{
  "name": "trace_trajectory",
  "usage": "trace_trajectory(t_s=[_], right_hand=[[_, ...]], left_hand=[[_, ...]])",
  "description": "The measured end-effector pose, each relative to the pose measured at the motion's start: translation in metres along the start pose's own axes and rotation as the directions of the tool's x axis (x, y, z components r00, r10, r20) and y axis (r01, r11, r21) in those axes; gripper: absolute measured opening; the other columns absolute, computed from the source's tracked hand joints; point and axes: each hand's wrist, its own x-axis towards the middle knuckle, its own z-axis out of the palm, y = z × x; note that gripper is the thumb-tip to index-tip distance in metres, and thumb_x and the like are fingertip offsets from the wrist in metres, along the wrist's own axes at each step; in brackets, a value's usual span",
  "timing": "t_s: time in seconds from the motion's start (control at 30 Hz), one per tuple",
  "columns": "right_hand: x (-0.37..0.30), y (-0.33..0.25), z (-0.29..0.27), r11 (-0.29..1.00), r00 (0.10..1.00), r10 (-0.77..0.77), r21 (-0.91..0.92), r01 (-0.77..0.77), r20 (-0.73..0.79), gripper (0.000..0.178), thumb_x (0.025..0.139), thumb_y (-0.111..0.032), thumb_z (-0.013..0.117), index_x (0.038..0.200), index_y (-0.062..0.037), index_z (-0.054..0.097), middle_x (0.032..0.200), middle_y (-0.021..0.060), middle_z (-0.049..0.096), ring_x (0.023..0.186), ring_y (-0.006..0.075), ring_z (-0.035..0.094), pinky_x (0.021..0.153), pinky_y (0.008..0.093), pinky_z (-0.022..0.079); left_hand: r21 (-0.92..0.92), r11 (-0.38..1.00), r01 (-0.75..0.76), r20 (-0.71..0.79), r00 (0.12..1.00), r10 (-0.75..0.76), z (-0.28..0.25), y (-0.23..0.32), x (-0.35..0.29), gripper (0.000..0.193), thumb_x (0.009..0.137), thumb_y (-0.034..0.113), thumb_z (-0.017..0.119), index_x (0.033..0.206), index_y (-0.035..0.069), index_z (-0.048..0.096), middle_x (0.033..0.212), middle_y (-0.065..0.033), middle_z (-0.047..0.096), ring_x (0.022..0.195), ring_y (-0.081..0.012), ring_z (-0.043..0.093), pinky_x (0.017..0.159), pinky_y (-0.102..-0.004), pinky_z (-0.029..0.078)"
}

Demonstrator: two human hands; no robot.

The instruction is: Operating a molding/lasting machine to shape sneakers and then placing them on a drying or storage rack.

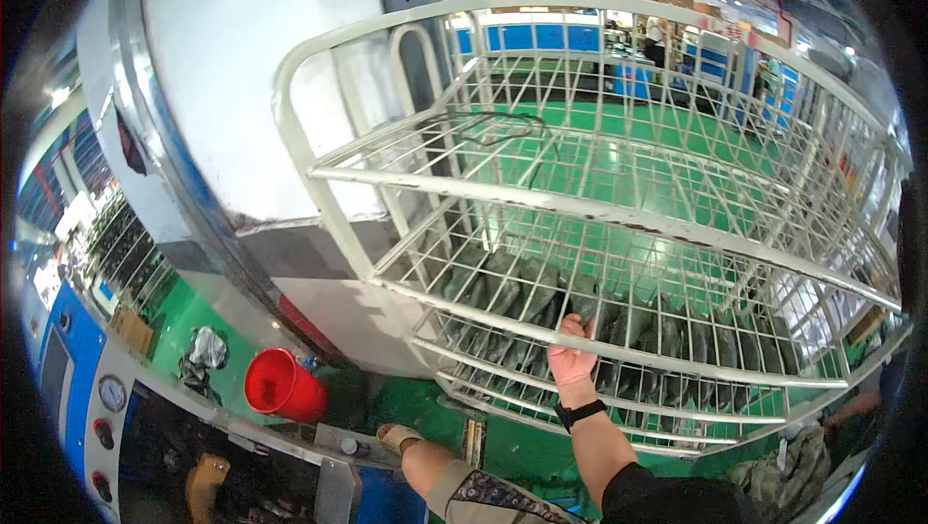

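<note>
In the head view a white wire rack (pixel 580 197) with several shelves stands before me. My right hand (pixel 572 362), with a black band at the wrist, is closed around the front rail of a lower shelf. Its fingers curl over the bar. Just behind and below it, dark grey rounded pieces (pixel 643 326) stand in a close row on the lower shelves; the wires partly hide them, and their kind is unclear. A thin dark cord or strap (pixel 498 123) lies on the upper shelf. My left hand is out of view.
A red bucket (pixel 283 386) sits on the green floor by a white wall. At lower left is a blue and grey machine (pixel 130 437) with a gauge. My leg (pixel 430 466) shows below the rack. Grey-green cloth (pixel 788 471) lies at lower right. People stand far behind.
</note>
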Motion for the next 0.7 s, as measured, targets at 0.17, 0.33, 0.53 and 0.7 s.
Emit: trace_trajectory(t_s=[0.17,0.33,0.53,0.7], right_hand=[[0.020,0.016,-0.019,0.944,0.849,-0.142,-0.327,-0.038,-0.509,0.044,0.097,-0.046,0.050,0.080,-0.0054,0.054,0.064,0.0039,0.051,0.055,0.0182,0.051,0.051,0.0344,0.050],[-0.017,-0.014,-0.018,0.454,0.763,-0.149,-0.729,-0.512,-0.629,0.026,0.093,-0.021,0.056,0.072,-0.0063,0.060,0.070,0.0100,0.058,0.059,0.0258,0.050,0.059,0.0412,0.047],[-0.058,0.171,-0.082,-0.080,0.266,0.146,-0.280,-0.957,-0.953,0.023,0.097,-0.020,0.052,0.075,-0.0112,0.050,0.070,0.0052,0.048,0.057,0.0210,0.040,0.057,0.0355,0.037],[-0.198,0.314,-0.052,-0.725,-0.191,0.469,-0.253,-0.640,-0.862,0.019,0.099,-0.027,0.054,0.087,-0.0122,0.053,0.081,0.0012,0.053,0.069,0.0155,0.047,0.061,0.0335,0.040]], left_hand=[[-0.016,0.998,0.053,-0.151,0.987,-0.055,-0.011,-0.009,-0.051,0.031,0.095,0.025,0.063,0.118,0.006,0.065,0.105,-0.0037,0.066,0.092,-0.0123,0.060,0.078,-0.0309,0.051],[-0.354,0.909,0.219,-0.789,0.451,-0.416,0.188,0.021,-0.269,0.031,0.095,0.025,0.063,0.119,0.006,0.064,0.106,-0.0038,0.065,0.094,-0.0123,0.060,0.079,-0.0311,0.051],[-0.622,0.577,0.528,-0.775,-0.314,-0.548,0.352,0.066,-0.356,0.048,0.078,0.038,0.075,0.106,0.000,0.068,0.097,-0.0183,0.069,0.089,-0.0324,0.066,0.081,-0.0414,0.051],[-0.932,0.137,0.336,-0.363,-0.848,-0.387,0.555,0.142,-0.377,0.041,0.071,0.039,0.077,0.087,0.001,0.071,0.084,-0.0194,0.068,0.085,-0.0380,0.065,0.078,-0.0437,0.052]])
